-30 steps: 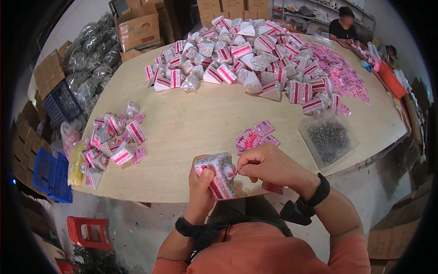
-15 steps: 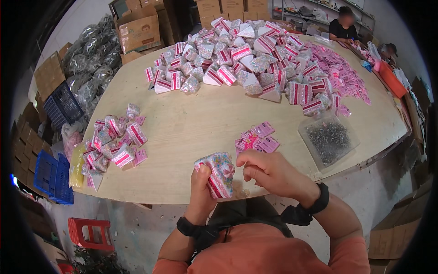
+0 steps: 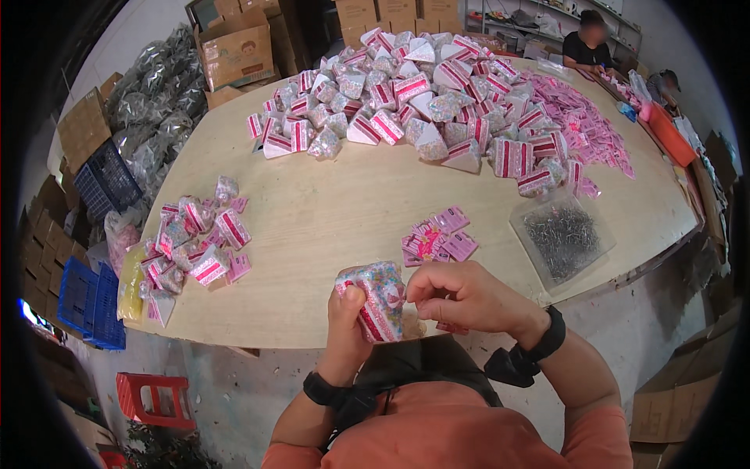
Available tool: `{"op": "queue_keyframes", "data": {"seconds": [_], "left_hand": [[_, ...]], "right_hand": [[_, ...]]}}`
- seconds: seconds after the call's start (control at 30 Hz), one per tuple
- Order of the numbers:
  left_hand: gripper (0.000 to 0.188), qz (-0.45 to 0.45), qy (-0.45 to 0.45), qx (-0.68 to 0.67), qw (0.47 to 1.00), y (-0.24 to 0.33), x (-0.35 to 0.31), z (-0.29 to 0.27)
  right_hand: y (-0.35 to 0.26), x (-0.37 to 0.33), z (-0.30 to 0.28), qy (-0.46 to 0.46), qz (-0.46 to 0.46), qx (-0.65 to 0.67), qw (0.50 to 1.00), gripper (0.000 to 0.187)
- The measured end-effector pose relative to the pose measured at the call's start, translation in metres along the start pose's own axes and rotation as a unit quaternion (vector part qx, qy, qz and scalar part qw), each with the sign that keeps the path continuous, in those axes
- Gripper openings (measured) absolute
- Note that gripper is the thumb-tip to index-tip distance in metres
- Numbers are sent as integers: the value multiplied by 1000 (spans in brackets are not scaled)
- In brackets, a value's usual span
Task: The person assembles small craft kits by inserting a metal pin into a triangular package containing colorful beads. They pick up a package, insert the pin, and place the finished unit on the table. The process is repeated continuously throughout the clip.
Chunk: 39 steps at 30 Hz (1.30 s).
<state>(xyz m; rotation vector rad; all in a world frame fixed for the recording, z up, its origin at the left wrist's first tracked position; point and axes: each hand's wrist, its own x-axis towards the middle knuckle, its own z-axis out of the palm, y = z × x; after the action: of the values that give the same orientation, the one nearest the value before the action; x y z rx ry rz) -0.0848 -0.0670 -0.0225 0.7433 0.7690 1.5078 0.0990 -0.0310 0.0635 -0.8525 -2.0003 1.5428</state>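
Note:
Near the table's front edge, my left hand (image 3: pixel 346 316) grips a cake-slice ornament (image 3: pixel 373 301) with pink and white layers and a pale sprinkled top, its thumb on the layered side. My right hand (image 3: pixel 461 301) is pinched at the slice's right end, beside a small pink-and-white bow shape. What its fingertips hold is too small to make out. A pinkish card (image 3: pixel 451 327) shows partly under that hand; whether the hand holds it cannot be told. Just beyond lies a small pile of pink cards (image 3: pixel 439 237).
A clear box of metal pins (image 3: pixel 561 244) stands at the right. Cake-slice ornaments with pink cards (image 3: pixel 209 268) lie at the left. A large heap of slices (image 3: pixel 406 94) covers the far side, beside scattered pink cards (image 3: pixel 582 121). A person (image 3: pixel 587 47) sits at far right.
My right hand has come down and closer to the slice's right end. The pinkish card now shows beneath it. My left hand has barely moved, still holding the slice.

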Motion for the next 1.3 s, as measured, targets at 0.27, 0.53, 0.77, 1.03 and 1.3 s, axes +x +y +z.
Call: {"op": "queue_keyframes", "data": {"seconds": [0.27, 0.53, 0.77, 1.03, 1.3], "left_hand": [[64, -6, -28, 11, 1000, -1, -1, -6], [62, -8, -15, -8, 1000, 0, -5, -3], [67, -16, -49, 12, 999, 2, -6, -6], [67, 11, -41, 45, 998, 6, -7, -4], [64, 45, -24, 47, 998, 8, -8, 0]], "right_hand": [[15, 8, 5, -8, -235, -205, 950, 14], [-2, 4, 6, -95, -178, -312, 928, 12], [6, 3, -1, -91, -141, -136, 976, 19], [-17, 0, 9, 30, 71, -43, 996, 12], [-19, 3, 7, 24, 93, -15, 995, 12]]}}
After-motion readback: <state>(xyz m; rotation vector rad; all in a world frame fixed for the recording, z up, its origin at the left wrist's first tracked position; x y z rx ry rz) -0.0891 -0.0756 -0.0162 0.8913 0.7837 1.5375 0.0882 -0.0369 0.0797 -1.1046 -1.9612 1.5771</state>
